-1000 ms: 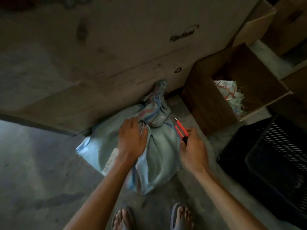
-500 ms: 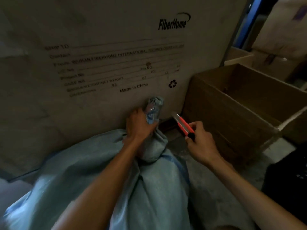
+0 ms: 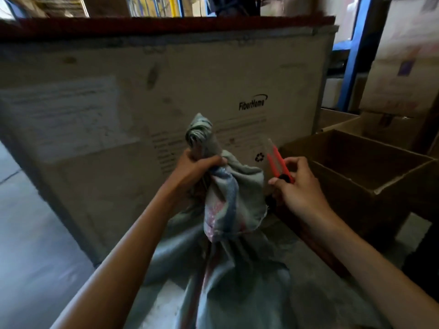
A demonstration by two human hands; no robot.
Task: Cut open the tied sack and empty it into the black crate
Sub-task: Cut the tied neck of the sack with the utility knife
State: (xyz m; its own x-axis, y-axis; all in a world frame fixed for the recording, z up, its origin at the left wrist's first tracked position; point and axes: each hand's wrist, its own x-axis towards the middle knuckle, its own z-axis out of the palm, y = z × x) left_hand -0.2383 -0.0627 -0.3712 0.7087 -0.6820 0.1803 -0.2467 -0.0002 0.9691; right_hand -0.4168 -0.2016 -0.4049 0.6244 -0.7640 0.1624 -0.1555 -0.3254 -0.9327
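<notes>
A pale blue woven sack (image 3: 232, 269) stands between my arms, its bunched, tied neck pointing up in the middle of the view. My left hand (image 3: 197, 169) grips that neck just below the knotted top (image 3: 199, 131). To the right of the neck, my right hand (image 3: 299, 188) holds a red utility knife (image 3: 276, 162) with its blade pointing up and away, a short gap from the cloth. The black crate is not in view.
A large FiberHome cardboard carton (image 3: 166, 96) fills the view right behind the sack. An open brown cardboard box (image 3: 356, 167) stands at the right, more boxes (image 3: 403, 67) and a blue rack post (image 3: 351, 55) behind it. Grey concrete floor (image 3: 28, 233) lies to the left.
My left hand went from the sack's body up to its neck and has pulled the neck upright. My right hand has raised the knife beside it. The view has tilted up.
</notes>
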